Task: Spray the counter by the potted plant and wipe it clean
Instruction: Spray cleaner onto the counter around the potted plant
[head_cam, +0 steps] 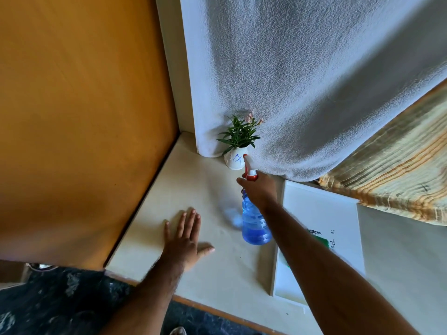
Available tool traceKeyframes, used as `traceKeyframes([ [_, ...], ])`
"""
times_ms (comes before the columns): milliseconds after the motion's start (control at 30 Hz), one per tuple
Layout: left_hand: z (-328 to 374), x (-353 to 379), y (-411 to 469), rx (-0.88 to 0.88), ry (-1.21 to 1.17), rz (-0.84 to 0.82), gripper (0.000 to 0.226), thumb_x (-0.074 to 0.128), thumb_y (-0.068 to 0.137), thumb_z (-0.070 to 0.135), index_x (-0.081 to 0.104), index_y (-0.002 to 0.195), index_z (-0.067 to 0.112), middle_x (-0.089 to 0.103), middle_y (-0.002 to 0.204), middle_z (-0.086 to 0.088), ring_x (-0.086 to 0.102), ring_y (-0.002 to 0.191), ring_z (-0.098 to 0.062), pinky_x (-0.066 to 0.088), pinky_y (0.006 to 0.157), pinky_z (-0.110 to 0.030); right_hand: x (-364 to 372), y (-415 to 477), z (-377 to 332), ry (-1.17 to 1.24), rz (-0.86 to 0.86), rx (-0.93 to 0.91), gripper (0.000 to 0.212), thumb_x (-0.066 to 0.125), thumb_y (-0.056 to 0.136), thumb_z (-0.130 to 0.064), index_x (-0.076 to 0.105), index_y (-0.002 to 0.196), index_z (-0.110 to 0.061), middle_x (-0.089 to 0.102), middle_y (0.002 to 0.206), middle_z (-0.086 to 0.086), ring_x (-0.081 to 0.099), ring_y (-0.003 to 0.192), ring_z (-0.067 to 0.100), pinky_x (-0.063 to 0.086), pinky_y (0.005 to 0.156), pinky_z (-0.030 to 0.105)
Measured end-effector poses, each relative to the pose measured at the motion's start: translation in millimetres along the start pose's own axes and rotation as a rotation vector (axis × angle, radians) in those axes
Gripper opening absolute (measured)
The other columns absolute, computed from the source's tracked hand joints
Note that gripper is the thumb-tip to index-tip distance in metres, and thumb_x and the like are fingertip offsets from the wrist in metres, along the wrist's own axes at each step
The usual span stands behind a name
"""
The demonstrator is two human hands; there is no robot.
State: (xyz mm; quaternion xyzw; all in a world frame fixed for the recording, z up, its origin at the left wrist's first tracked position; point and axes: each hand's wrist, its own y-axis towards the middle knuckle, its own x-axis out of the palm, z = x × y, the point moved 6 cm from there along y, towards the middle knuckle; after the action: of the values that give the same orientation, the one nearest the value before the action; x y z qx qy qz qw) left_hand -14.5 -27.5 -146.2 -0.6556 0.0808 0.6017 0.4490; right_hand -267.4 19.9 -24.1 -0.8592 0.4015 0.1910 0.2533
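Observation:
A small potted plant (238, 146) in a white pot marked with a blue letter stands at the back of the pale counter (193, 189), against a white curtain. My right hand (260, 192) grips the neck of a blue spray bottle (255, 223) with a red and white nozzle, held tilted just in front of the pot. The nozzle points toward the pot. My left hand (185, 238) lies flat on the counter, fingers spread, to the left of the bottle. No cloth is in view.
An orange wall (84, 117) bounds the counter on the left. A white tray (319, 213) with a green-printed paper lies to the right. A striped fabric (399, 177) hangs at the far right. Dark patterned floor (60, 303) shows below the counter's front edge.

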Motion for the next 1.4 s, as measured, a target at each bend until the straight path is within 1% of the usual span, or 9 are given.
traceKeyframes([
  [100, 0, -1, 0, 0.002, 0.008, 0.019, 0.104, 0.013, 0.079, 0.087, -0.040, 0.139, 0.021, -0.044, 0.153, 0.001, -0.036, 0.143, -0.021, -0.017, 0.113, -0.065, 7, 6, 1, -0.061, -0.007, 0.068, 0.019, 0.070, 0.070, -0.036, 0.070, 0.071, -0.016, 0.072, 0.051, -0.001, 0.074, 0.059, 0.019, 0.064, 0.071, 0.039],
  [333, 0, -1, -1, 0.008, 0.009, 0.029, 0.103, 0.015, 0.080, 0.086, -0.036, 0.142, 0.022, -0.042, 0.154, 0.000, -0.034, 0.144, -0.023, -0.017, 0.114, -0.065, 13, 7, -3, -0.176, -0.001, 0.122, 0.017, 0.067, 0.068, -0.035, 0.070, 0.063, -0.018, 0.077, 0.064, 0.003, 0.075, 0.072, 0.021, 0.062, 0.078, 0.035],
  [567, -1, -1, 0, 0.007, 0.010, 0.031, 0.104, 0.013, 0.079, 0.088, -0.039, 0.141, 0.022, -0.044, 0.153, -0.001, -0.037, 0.142, -0.024, -0.020, 0.112, -0.064, 13, 9, 1, -0.150, -0.024, 0.141, 0.018, 0.064, 0.066, -0.030, 0.073, 0.059, -0.016, 0.072, 0.050, -0.004, 0.075, 0.062, 0.018, 0.064, 0.074, 0.038],
  [667, -1, -1, 0, 0.007, 0.012, 0.023, 0.104, 0.011, 0.078, 0.088, -0.038, 0.141, 0.023, -0.045, 0.153, -0.001, -0.037, 0.142, -0.023, -0.021, 0.111, -0.064, 14, 9, 1, -0.154, -0.037, 0.124, 0.014, 0.063, 0.065, -0.031, 0.075, 0.058, -0.030, 0.071, 0.048, -0.005, 0.074, 0.058, 0.016, 0.065, 0.071, 0.036],
  [833, -1, -2, -1, 0.000, 0.026, 0.012, 0.104, 0.013, 0.078, 0.088, -0.037, 0.141, 0.023, -0.043, 0.154, 0.000, -0.036, 0.143, -0.023, -0.020, 0.112, -0.063, 8, 8, 8, -0.081, 0.007, 0.125, 0.016, 0.063, 0.069, -0.028, 0.072, 0.072, -0.015, 0.075, 0.057, 0.002, 0.075, 0.066, 0.020, 0.064, 0.075, 0.038],
  [933, -2, -3, -2, -0.008, 0.030, 0.006, 0.104, 0.013, 0.078, 0.088, -0.037, 0.142, 0.022, -0.043, 0.154, 0.000, -0.035, 0.144, -0.022, -0.021, 0.111, -0.063, -3, 4, 5, -0.046, 0.087, 0.077, 0.010, 0.064, 0.074, -0.025, 0.067, 0.073, -0.015, 0.074, 0.068, 0.002, 0.072, 0.072, 0.023, 0.060, 0.070, 0.031],
  [1133, -3, -3, -2, -0.008, 0.038, -0.027, 0.107, 0.000, 0.071, 0.091, -0.040, 0.140, 0.020, -0.048, 0.151, -0.001, -0.039, 0.141, -0.022, -0.022, 0.111, -0.063, -69, -10, -19, 0.195, 0.347, -0.112, 0.006, 0.065, 0.070, -0.023, 0.066, 0.072, -0.028, 0.063, 0.048, -0.017, 0.058, 0.049, -0.010, 0.038, 0.043, 0.005],
  [1300, -3, -2, -1, -0.002, 0.038, -0.039, 0.110, -0.006, 0.066, 0.092, -0.041, 0.139, 0.019, -0.049, 0.149, -0.002, -0.041, 0.139, -0.022, -0.020, 0.112, -0.064, -136, -5, -15, 0.333, 0.497, -0.256, 0.024, 0.067, 0.074, -0.016, 0.073, 0.096, -0.022, 0.074, 0.074, -0.004, 0.069, 0.069, 0.012, 0.055, 0.069, 0.028],
  [1400, -1, -4, -1, 0.003, 0.041, -0.044, 0.110, -0.008, 0.063, 0.093, -0.043, 0.137, 0.019, -0.051, 0.148, -0.002, -0.043, 0.138, -0.021, -0.021, 0.111, -0.063, -164, 3, 0, 0.286, 0.542, -0.334, 0.034, 0.066, 0.076, -0.014, 0.071, 0.106, -0.028, 0.066, 0.072, -0.016, 0.062, 0.065, 0.004, 0.053, 0.070, 0.027],
])
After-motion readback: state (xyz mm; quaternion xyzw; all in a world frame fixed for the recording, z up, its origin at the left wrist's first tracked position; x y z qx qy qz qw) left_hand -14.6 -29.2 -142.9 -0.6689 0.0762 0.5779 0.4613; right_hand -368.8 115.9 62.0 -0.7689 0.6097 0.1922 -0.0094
